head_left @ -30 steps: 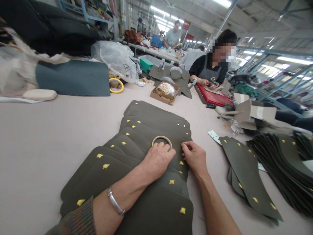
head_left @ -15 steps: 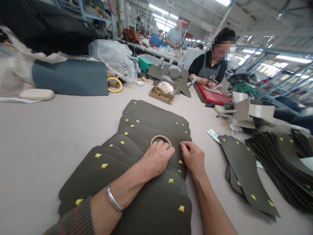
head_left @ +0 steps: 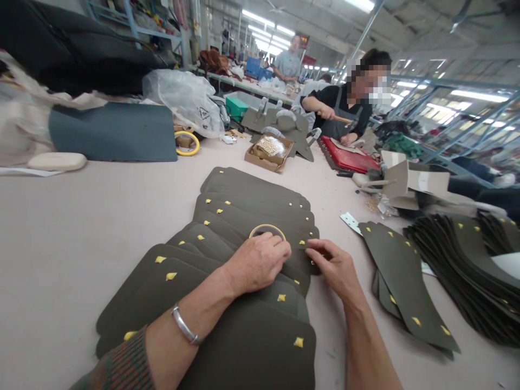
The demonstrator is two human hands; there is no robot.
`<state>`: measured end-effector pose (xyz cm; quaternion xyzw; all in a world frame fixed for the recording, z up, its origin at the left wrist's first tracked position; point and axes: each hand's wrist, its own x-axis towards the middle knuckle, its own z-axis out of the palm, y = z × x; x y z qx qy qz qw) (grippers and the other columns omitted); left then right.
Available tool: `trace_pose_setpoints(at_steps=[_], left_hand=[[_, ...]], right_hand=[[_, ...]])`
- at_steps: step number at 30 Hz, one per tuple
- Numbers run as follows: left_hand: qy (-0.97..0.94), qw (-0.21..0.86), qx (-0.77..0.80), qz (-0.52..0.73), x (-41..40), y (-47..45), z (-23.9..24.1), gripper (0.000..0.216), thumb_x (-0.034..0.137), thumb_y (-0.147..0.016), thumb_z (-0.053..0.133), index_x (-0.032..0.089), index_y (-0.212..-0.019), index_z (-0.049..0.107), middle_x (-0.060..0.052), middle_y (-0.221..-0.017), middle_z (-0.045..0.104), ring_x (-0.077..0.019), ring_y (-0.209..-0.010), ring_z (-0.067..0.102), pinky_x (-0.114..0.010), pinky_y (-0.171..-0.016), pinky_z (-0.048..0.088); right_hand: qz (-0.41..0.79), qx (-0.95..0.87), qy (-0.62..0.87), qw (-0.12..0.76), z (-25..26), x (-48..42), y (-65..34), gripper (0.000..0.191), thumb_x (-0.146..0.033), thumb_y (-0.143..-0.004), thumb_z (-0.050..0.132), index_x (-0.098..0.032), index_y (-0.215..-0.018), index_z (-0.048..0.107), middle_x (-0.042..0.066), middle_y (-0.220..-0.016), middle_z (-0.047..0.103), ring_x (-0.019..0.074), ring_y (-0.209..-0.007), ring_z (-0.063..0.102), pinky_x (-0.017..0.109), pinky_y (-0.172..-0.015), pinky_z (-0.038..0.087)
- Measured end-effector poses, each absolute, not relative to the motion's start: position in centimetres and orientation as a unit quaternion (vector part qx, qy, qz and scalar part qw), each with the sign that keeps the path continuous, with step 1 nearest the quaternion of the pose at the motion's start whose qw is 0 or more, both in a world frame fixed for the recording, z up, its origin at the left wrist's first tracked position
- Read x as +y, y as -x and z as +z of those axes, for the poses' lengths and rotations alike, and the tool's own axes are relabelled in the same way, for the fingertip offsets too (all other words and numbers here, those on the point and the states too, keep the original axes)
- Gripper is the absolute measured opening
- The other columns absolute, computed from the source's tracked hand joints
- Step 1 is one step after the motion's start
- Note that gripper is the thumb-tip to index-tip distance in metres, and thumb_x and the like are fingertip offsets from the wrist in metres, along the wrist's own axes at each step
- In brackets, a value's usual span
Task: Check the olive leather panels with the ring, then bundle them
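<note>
My left hand (head_left: 260, 262) is closed round the near side of a roll of yellow tape (head_left: 266, 227), over a fanned-out stack of dark olive panels (head_left: 252, 187). Small yellow tape pieces (head_left: 170, 276) are dotted over these panels, and a few small metal studs show along their right side. At the stack's right edge is my right hand (head_left: 335, 265), thumb and forefinger apart with nothing visible between them. One bit of yellow tape (head_left: 301, 242) lies on the panel just left of its fingertips.
Curved olive pieces with yellow tape (head_left: 406, 276) lie at right, beside a thick pile of dark strips (head_left: 459, 271). A small cardboard box of gold-coloured parts (head_left: 268, 154) stands behind the panels. Across the table a co-worker holds a hammer (head_left: 337, 116) over red material (head_left: 349, 154).
My right fingers have parted and moved slightly right, uncovering a tape piece on the panel. The left hand stays on the roll. The co-worker has raised a hammer.
</note>
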<state>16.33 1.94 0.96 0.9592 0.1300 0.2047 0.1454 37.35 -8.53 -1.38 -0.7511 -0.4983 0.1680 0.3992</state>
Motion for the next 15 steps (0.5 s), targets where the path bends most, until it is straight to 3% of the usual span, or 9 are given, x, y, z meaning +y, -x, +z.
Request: trace_pose_setpoints(at_steps=[5,15], left_hand=[[-0.961,0.157,0.108,0.202,2.0,-16.2,1.2,0.011,0.017,-0.092,0.044,0.018,-0.087,0.054,-0.002,-0.087,0.059,-0.0161,-0.081,0.052,-0.028,-0.075,0.041],[-0.961,0.160,0.105,0.199,1.9,-16.2,1.4,0.012,0.018,-0.093,0.044,0.018,-0.085,0.054,-0.002,-0.086,0.060,-0.0161,-0.080,0.052,-0.027,-0.074,0.041]], right_hand=[[0.242,-0.573,0.718,0.313,-0.3,-10.5,-36.9,0.013,-0.027,-0.079,0.061,-0.022,-0.081,0.073,0.003,-0.080,0.072,0.0181,-0.076,0.065,0.031,-0.072,0.050],[0.234,-0.621,0.710,0.235,-0.3,-10.1,-36.1,0.015,-0.022,-0.082,0.059,-0.024,-0.083,0.074,0.002,-0.082,0.071,0.0173,-0.077,0.065,0.031,-0.073,0.049]])
